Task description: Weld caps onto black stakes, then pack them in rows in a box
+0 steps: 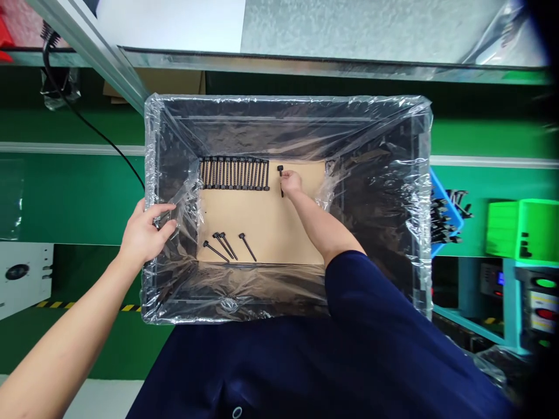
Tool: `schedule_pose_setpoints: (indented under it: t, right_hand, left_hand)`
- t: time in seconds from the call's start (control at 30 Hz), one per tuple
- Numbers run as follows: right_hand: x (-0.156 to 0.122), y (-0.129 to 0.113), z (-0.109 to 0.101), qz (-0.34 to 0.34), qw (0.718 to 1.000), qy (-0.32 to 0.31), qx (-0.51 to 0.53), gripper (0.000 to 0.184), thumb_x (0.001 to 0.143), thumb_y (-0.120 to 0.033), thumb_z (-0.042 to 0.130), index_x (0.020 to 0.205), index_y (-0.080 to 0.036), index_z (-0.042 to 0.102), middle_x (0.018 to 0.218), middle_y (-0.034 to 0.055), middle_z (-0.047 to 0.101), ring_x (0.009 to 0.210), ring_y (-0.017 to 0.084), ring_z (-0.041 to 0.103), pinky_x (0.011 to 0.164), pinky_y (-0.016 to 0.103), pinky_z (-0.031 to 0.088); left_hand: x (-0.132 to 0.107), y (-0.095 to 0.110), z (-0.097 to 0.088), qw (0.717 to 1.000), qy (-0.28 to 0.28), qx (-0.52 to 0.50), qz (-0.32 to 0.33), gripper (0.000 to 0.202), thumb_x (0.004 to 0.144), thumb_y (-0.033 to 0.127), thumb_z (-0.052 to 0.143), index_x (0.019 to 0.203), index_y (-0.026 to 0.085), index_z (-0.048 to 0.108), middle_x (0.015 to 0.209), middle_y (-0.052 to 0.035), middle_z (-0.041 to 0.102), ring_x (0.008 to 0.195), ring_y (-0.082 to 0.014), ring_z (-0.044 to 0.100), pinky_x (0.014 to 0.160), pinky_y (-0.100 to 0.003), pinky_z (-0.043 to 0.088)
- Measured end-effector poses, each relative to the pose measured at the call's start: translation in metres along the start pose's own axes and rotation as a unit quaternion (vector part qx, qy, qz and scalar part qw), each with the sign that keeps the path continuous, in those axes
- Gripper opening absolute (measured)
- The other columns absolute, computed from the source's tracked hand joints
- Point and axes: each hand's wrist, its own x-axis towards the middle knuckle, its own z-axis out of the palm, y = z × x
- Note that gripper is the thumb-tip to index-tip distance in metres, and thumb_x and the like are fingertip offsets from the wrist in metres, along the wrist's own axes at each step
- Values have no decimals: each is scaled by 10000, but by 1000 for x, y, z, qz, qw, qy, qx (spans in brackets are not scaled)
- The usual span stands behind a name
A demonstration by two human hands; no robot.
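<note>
Pinching a black rod near its head, your right hand is closed, thumb and fingertips together around the upper shaft. You have the rod just right of the frame's upper centre, over the tan cardboard sheet in the bottom of the plastic-lined bin. It stands nearly vertical in the picture: its thick, dark head shows above your fingers, and the thin tip of its shaft pokes out below them. Whether it touches the cardboard, you cannot tell from this view.

Your left hand is open at the bin's left rim, left of centre in the frame, thumb and index finger spread apart over the clear plastic liner.

To the left of your held rod, you have a tight row of similar rods lying side by side. Four loose rods lie slanted below that row, near the cardboard's lower edge, three at left and one apart to their right.
</note>
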Motion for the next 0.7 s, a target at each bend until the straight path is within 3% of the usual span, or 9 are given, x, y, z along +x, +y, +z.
schedule_pose_setpoints:
  t: [0.17, 0.4, 0.57, 0.7]
  right_hand:
    - [16, -18, 19, 32, 999, 9, 14, 160, 826, -174, 554, 950, -155, 653, 913, 53, 692, 876, 190, 618, 904, 300, 478]
    - [12, -26, 29, 20, 999, 14, 22, 200, 868, -208, 536, 1000, -141, 671, 974, 87, 709, 909, 211, 632, 916, 341, 490]
    - [11, -32, 23, 12, 1000, -2, 11, 206, 911, -218, 520, 1003, -148, 689, 984, 106, 715, 921, 240, 639, 929, 381, 483]
    - [-5, -37, 7, -8, 999, -4, -44, 332, 988, -202, 365, 1096, -101, 663, 1103, 171, 695, 995, 260, 625, 951, 401, 464]
  left_hand:
    - [0, 1, -1, 1000, -2, 3, -2, 396, 801, 456, 606, 1142, 288, 715, 1153, -69, 606, 1090, -281, 631, 1028, -443, 504]
    - [-1, 1, -1, 1000, -4, -8, 1, 371, 805, 433, 609, 1134, 297, 713, 1229, -59, 604, 1137, -272, 624, 1063, -417, 486]
    - [0, 1, 0, 1000, -1, -15, 2, 373, 797, 438, 604, 1122, 291, 715, 1251, -58, 599, 1135, -275, 625, 1067, -425, 483]
    - [0, 2, 0, 1000, -3, -14, -1, 372, 791, 428, 604, 1116, 289, 718, 1232, -59, 604, 1123, -277, 620, 1061, -442, 486]
